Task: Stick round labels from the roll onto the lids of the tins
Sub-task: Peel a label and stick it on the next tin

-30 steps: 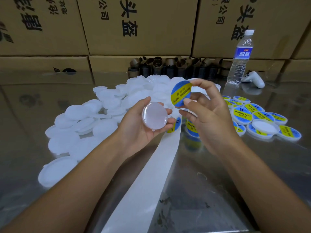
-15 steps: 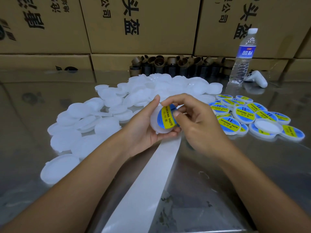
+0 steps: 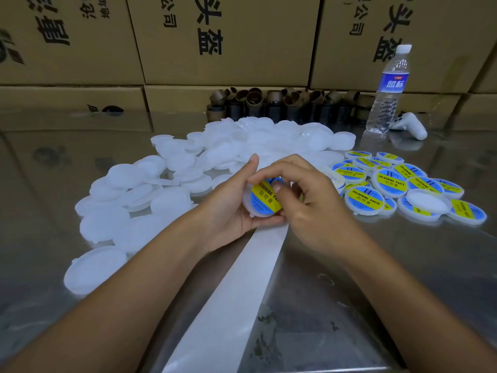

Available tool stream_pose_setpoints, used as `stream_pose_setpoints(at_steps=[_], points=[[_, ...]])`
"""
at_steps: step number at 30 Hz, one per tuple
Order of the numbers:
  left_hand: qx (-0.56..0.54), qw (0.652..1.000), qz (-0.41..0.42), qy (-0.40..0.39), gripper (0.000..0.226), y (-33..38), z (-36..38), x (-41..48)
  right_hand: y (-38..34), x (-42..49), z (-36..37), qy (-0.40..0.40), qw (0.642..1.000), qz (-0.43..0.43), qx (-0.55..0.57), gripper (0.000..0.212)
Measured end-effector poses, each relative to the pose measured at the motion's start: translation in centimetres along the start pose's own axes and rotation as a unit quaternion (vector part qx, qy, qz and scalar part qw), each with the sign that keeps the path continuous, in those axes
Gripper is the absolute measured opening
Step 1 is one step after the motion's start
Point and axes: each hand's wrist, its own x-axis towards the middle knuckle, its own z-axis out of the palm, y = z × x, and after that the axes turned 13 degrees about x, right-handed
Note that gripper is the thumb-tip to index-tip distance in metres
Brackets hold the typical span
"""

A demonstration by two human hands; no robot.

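pressing the label [image 3: 265, 197] flat, the right hand [image 3: 309, 200] thumb bore on a lid [image 3: 258, 211] cupped in the left hand [image 3: 231, 211], centre; a second earlier the label was airborne, so sticking was nearly complete.

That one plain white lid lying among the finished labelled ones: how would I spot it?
Find the water bottle at the back right. In front of it lies the cluster of blue-and-yellow labelled lids. Near its right end, one lid rests on top of others, showing bare white with no label.
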Motion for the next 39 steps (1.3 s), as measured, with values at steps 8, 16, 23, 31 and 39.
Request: stream_pose_setpoints(at_steps=[8, 16, 23, 31, 39], points=[[-0.031, 0.999, -0.007, -0.011, 0.056, 0.1, 0.2, -0.1, 0.0, 0.0, 0.0, -0.005, 0.999, -0.015, -0.038, 0.043], [-0.048, 0.998, -0.008, -0.028, 0.066, 0.1, 0.3, 0.1, -0.1, -0.1, -0.1, -0.007, 0.999, -0.011, -0.044, 0.039], [-0.046, 0.999, -0.01, -0.016, 0.062, 0.1, 0.3, 0.1, -0.2, 0.0, -0.1, -0.004, 0.998, -0.005, -0.058, 0.036], [-0.062, 0.998, -0.017, -0.007, 0.065, 0.1, 0.5, 0.0, -0.4, 0.0, -0.1, 0.0, 0.998, 0.001, -0.058, 0.036], [-0.08, 0.997, -0.017, 0.008, 0.067, 0.2, 1.0, 0.1, -0.1, 0.0, -0.3, 0.036, 0.999, 0.008, -0.036, 0.058]])
